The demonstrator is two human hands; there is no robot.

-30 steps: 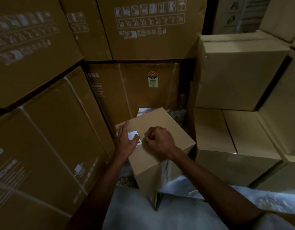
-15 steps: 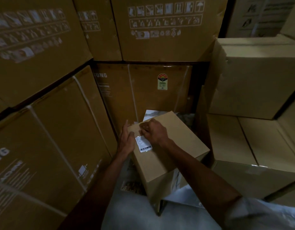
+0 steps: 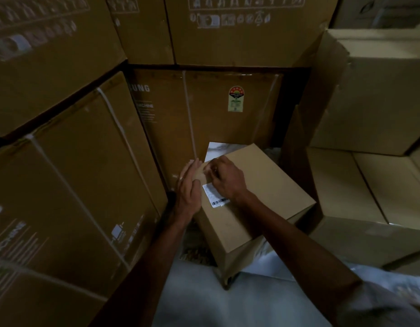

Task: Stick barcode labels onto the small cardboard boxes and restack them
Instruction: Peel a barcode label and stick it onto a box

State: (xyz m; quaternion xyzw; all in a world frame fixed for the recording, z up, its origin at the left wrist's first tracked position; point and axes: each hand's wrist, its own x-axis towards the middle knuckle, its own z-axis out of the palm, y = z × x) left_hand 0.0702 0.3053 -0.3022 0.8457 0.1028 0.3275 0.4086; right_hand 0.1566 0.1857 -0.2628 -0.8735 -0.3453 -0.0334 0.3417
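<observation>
A small plain brown cardboard box stands on a pale, glossy floor in a dim storage corner, turned at an angle so that one corner points toward the viewer. A white rectangular barcode label lies flat on its top face near the left edge, the barcode at the nearer end.

The left hand rests against the box's upper left edge with its fingers straight and together, pressing the side rather than curling around anything. The right hand lies on the box top just beyond the label, its fingers bent down onto the cardboard at the far left corner; whether they pinch anything there cannot be told, as the spot is blurred.

Large dark brown printed cartons bound with white straps wall in the left side and the back, stacked at least two high; the back carton carries a coloured energy-rating sticker, and the carton above it shows rows of white handling symbols. On the right, lighter tan unprinted cardboard boxes are stacked in uneven tiers. A white sheet shows on the floor behind the small box.
</observation>
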